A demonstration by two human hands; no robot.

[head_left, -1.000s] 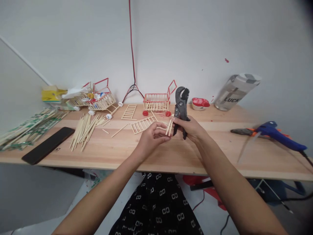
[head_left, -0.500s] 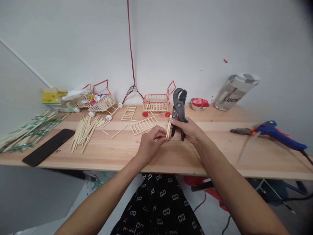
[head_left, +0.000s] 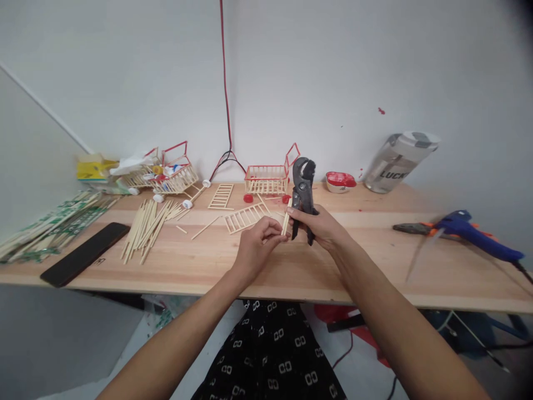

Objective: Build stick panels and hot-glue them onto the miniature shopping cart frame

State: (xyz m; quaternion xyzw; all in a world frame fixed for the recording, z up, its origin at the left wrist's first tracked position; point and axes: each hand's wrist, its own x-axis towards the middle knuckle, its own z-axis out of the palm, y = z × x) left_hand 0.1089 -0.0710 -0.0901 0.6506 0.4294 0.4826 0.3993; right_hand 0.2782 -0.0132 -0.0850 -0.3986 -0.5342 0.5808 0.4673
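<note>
My left hand [head_left: 263, 239] pinches the lower end of a few short wooden sticks [head_left: 286, 218], held nearly upright over the table. My right hand [head_left: 318, 225] is closed around a dark grey ratchet cutter [head_left: 303, 191], jaws pointing up; its thumb and fingertips also touch the sticks. Behind the hands lies a ladder-shaped stick frame [head_left: 245, 218], with a smaller stick frame [head_left: 220, 196] farther back. A miniature stick shopping cart [head_left: 266, 180] with red rims and red wheels stands by the wall.
Loose sticks [head_left: 145, 230], a black phone [head_left: 85, 254] and packaged sticks [head_left: 50, 228] lie left, before more small carts [head_left: 175, 176]. At right are a red-stained bowl [head_left: 340, 182], a clear jar [head_left: 400, 162], pliers [head_left: 410, 228] and a blue glue gun [head_left: 474, 234]. Cords run up the wall.
The view has tilted slightly, so everything sits a little lower. Both hands keep their hold on the sticks and the cutter, with hardly any movement.
</note>
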